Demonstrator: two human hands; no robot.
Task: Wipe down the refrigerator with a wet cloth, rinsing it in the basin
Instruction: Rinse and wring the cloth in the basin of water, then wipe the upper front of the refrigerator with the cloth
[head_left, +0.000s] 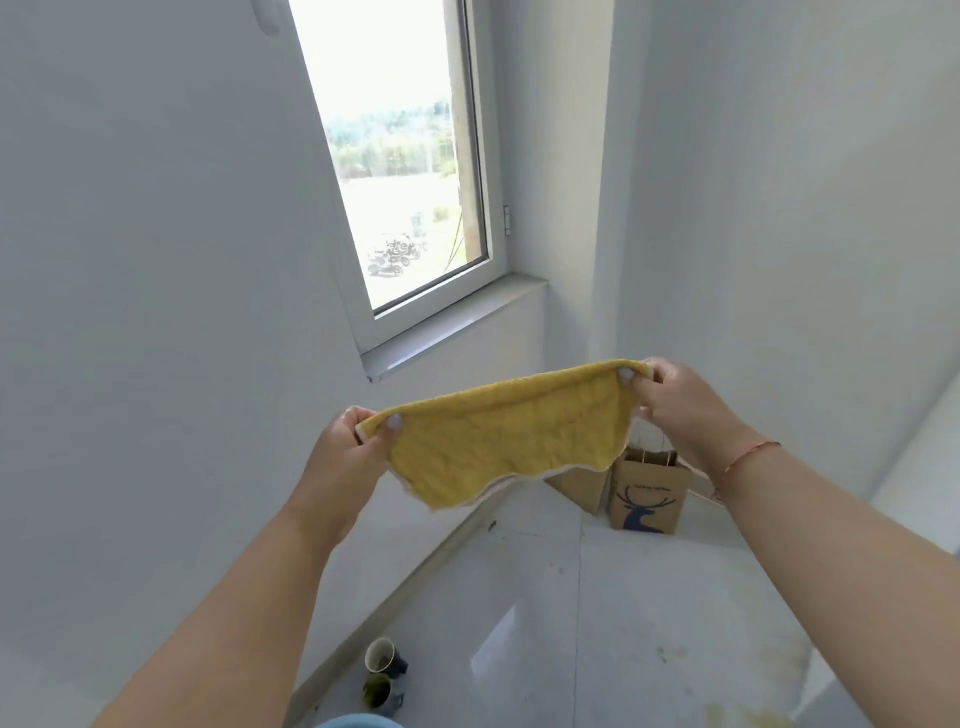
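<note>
In front of the window (410, 156), the yellow cloth (498, 441) is stretched out in mid-air between both hands. Left hand (345, 447) pinches its left corner, thumb on the near side, and right hand (680, 405) pinches the right corner, so fingers on both sides are clamped on fabric. Below the cloth, a brown paper bag (649, 493) with a deer print stands on the floor (597, 623), and two mugs (383, 673) sit near the wall further below the window.
</note>
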